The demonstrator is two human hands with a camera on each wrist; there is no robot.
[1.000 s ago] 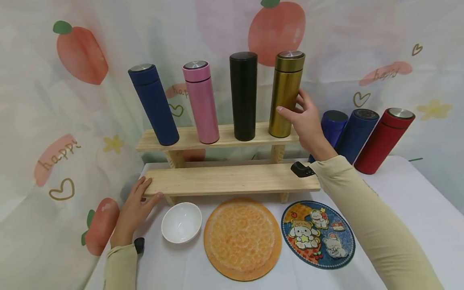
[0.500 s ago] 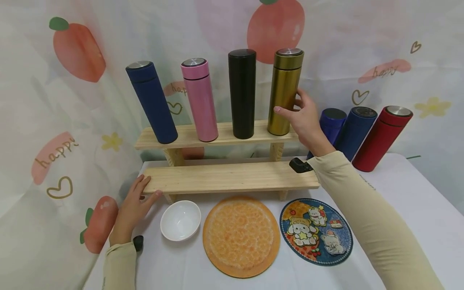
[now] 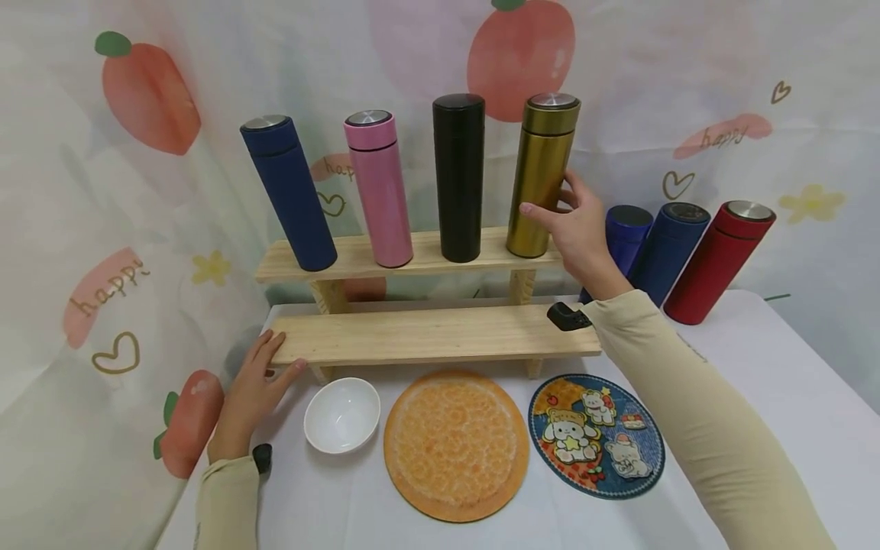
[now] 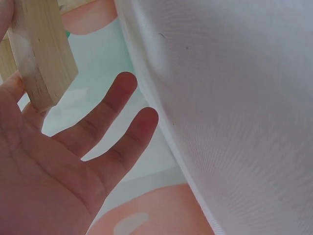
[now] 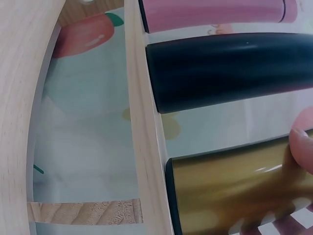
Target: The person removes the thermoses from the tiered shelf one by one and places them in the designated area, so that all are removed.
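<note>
My right hand (image 3: 577,229) grips a gold thermos bottle (image 3: 543,172), thumb on its front and fingers round its right side. The gold bottle (image 5: 234,191) stands upright on the upper board of a two-step wooden shelf (image 3: 433,334). Left of it on that board stand a black bottle (image 3: 459,179), a pink bottle (image 3: 380,191) and a dark blue bottle (image 3: 289,195). My left hand (image 3: 249,401) holds the lower board's left end between thumb and fingers. In the left wrist view, two fingers (image 4: 110,103) stretch clear of the board (image 4: 41,54).
Right of the shelf stand a purple-blue bottle (image 3: 626,237), a blue bottle (image 3: 668,252) and a red bottle (image 3: 719,262). In front lie a white bowl (image 3: 342,416), a round orange-brown mat (image 3: 457,447) and a blue cartoon mat (image 3: 596,437) on a white cloth (image 3: 777,382).
The gold bottle's top leans slightly further right than half a second ago, while its base stays on the board. My left hand keeps its place; the view shifts a little.
</note>
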